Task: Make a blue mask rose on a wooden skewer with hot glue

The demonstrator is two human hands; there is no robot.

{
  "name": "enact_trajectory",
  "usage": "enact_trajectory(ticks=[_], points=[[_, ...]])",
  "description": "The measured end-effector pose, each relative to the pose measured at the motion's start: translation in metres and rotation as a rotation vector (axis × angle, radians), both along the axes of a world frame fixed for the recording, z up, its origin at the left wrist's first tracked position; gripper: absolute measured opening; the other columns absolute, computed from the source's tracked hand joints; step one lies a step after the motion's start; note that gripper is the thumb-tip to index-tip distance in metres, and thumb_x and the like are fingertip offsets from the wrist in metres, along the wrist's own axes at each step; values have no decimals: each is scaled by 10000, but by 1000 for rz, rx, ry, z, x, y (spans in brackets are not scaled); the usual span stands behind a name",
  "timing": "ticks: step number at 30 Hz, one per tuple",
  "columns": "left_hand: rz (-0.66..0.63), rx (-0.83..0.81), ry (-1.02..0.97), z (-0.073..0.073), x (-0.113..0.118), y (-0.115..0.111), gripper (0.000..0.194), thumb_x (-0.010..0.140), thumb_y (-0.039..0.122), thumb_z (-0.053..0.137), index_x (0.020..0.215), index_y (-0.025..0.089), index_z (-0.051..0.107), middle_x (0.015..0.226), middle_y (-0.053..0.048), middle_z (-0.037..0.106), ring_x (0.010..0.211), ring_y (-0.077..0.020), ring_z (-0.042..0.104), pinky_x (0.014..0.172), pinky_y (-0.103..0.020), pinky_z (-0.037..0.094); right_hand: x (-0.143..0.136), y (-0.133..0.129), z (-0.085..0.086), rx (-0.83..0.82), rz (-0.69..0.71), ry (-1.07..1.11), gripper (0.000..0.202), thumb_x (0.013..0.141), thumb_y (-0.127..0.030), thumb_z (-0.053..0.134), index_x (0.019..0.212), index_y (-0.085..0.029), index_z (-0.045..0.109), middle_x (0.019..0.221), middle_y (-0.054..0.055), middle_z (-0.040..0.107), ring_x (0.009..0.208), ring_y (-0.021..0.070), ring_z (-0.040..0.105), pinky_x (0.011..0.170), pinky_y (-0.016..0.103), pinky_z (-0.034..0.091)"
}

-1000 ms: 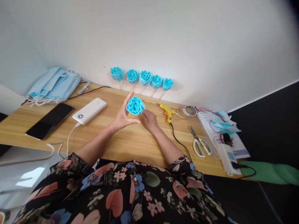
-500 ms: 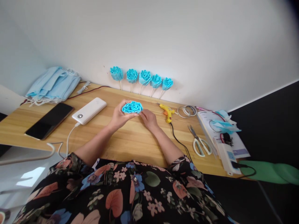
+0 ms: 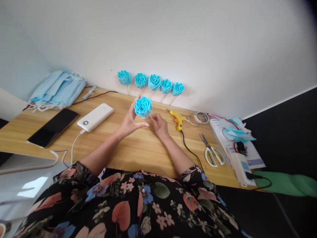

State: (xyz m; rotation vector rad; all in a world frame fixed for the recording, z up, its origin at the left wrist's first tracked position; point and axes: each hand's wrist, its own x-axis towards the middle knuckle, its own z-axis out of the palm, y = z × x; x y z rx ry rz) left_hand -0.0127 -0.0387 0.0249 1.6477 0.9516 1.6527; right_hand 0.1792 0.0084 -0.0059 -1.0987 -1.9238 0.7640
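A blue folded flower (image 3: 143,107) on a thin stick is held above the middle of the wooden table (image 3: 138,148). My right hand (image 3: 159,125) pinches the stick just below and right of the bloom. At the bloom's left side is my left hand (image 3: 131,121), its thumb and fingers spread apart; whether the fingertips behind touch the petals cannot be made out. Several similar blue flowers (image 3: 155,82) on sticks lean in a row against the wall behind.
Masks (image 3: 58,88), a phone (image 3: 53,127) and a white power bank (image 3: 95,117) lie left. On the right are a yellow glue gun (image 3: 177,119), tape rolls (image 3: 198,118), scissors (image 3: 211,151), papers (image 3: 252,155) with blue scraps, and a white power strip (image 3: 240,168).
The held flower has tipped and risen slightly, showing a rounder bloom. My left hand has loosened from around it, with the thumb now apart from the petals.
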Motion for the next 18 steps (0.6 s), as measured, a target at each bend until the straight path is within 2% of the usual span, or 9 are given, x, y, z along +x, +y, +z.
enact_trajectory(ticks=[3,6,11,18], points=[[-83,-67,-55,3,2,-1,1191,617,697,943,1584,215,442,1410,-214,654,1436,-393,559,1265,-582,360,-1,-1,3,27,12,-7,382,1003,-606,534,962,-259,689,924,31,803,878,255,767,825,380,574],[-96,-74,-77,10,1,-6,1149,633,647,959,1571,215,456,1393,-204,672,1383,-377,607,1219,-557,432,-1,-2,5,36,20,-37,384,1009,-601,521,950,-263,694,912,25,798,876,247,760,811,363,563],[-86,-52,-65,18,-2,-11,928,735,623,908,1488,219,547,1367,-182,697,1333,-351,644,1188,-520,474,-1,-2,5,41,38,-61,395,1014,-603,503,952,-267,700,892,22,793,840,238,745,775,348,552],[-64,-19,-119,21,-3,-11,985,706,664,907,1502,232,518,1251,-168,739,1191,-342,715,1000,-445,584,0,-2,3,18,89,-58,385,1006,-600,527,956,-267,713,944,28,805,880,232,752,814,350,565]])
